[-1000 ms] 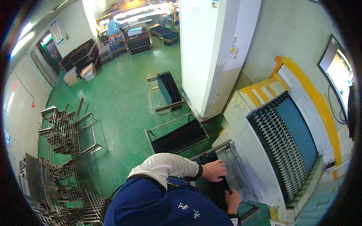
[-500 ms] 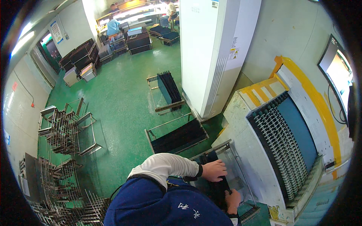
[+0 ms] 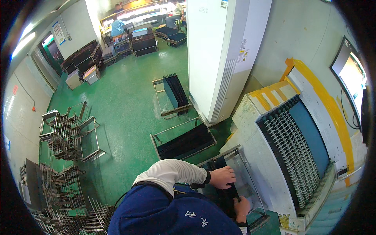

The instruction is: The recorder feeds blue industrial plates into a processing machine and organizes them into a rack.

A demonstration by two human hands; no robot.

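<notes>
My left hand (image 3: 222, 177) lies over the top edge of a stack of thin dark panels (image 3: 221, 161), fingers curled around it. Closer to my body, my right hand (image 3: 242, 208) grips the near end of the same panels, with its thumb near their edge. The panels stand on edge in a metal rack (image 3: 250, 178) beside the machine. My torso hides part of the rack and the panels' lower portion. To the right, a blue-green panel (image 3: 310, 131) lies on the machine's roller conveyor (image 3: 291, 152), apart from both hands.
Ahead stand two more racks of dark panels (image 3: 186, 141) (image 3: 175, 92), by a tall white cabinet (image 3: 207, 58). Metal racks (image 3: 64, 135) are piled on the left. A monitor (image 3: 350, 80) hangs at the right. People (image 3: 117, 27) work at a lit bench in the back.
Both hands keep their place on the dark panels. On the conveyor, the blue-green panel has shifted slightly to the right. A person at the far bench has changed posture.
</notes>
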